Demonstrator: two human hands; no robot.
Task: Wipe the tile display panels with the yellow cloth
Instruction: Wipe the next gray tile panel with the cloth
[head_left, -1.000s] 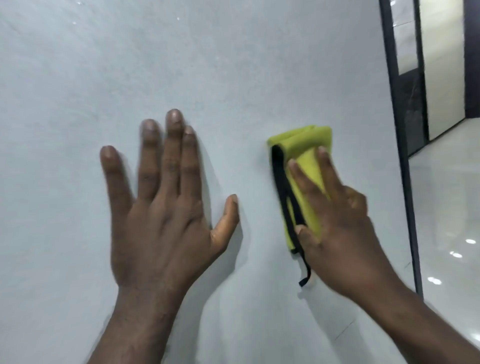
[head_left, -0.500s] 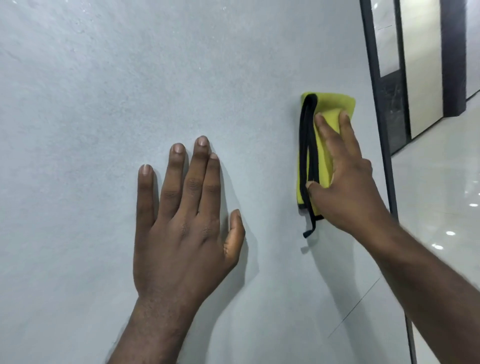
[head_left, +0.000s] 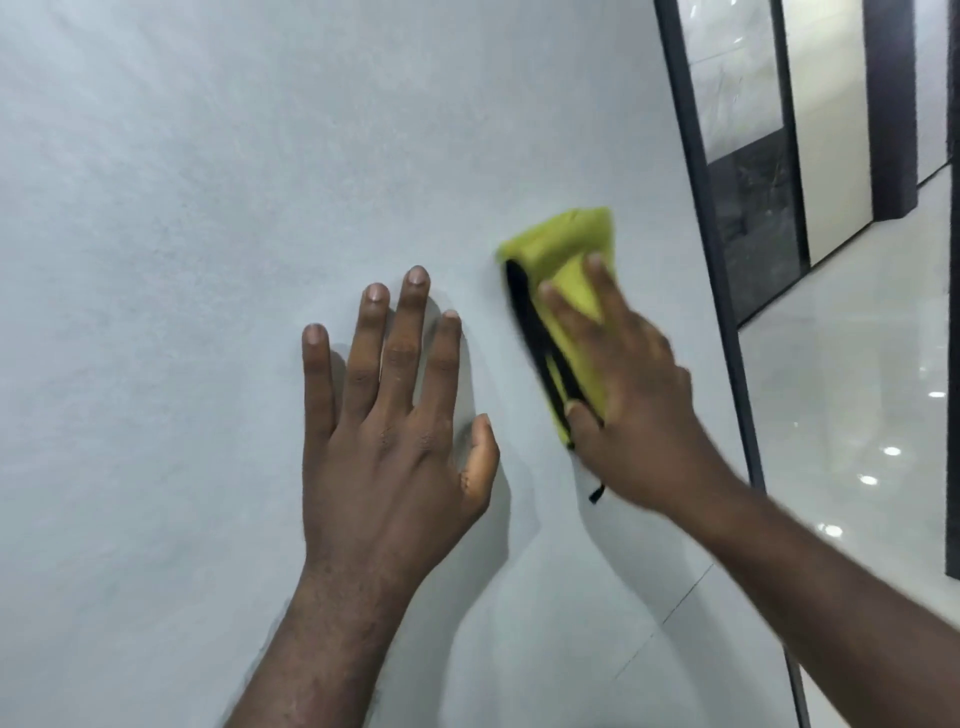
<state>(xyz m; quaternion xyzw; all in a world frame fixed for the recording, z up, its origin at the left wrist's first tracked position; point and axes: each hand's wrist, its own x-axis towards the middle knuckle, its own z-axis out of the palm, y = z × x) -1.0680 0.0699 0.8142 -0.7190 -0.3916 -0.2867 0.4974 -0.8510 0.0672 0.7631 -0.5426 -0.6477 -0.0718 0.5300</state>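
- While both hands are up against it, the grey tile panel (head_left: 182, 234) fills most of my view: upright, pale, matt, faintly mottled.
- Thin dark line (head_left: 670, 613) low on the panel, slanting, between my two forearms.
- Black frame strip (head_left: 724, 322) runs down the panel's right edge.
- Past the strip are more display panels: a pale veined panel (head_left: 727, 78) above a dark panel (head_left: 753, 208), and a cream panel (head_left: 831, 130) just beside them.
- Floor (head_left: 857, 415) is glossy pale tile with small bright light spots reflected in it.
- Yellow cloth (head_left: 571, 260): bright yellow-green and folded into a pad. Black edging (head_left: 524, 312) runs along its left side, and a short black tail (head_left: 597, 491) hangs out below my hand.
- The cloth lies flat against the grey panel, right of my left fingertips and left of the frame strip, touching neither.
- Left hand (head_left: 395, 441): palm flat on the panel, fingers straight and slightly spread, thumb out to the right. It holds nothing.
- Right hand (head_left: 634, 415): laid over the cloth's lower part, fingers stretched out straight, pressing the cloth to the panel. The thumb rests at the lower end of the edging. This hand and the cloth are blurred.
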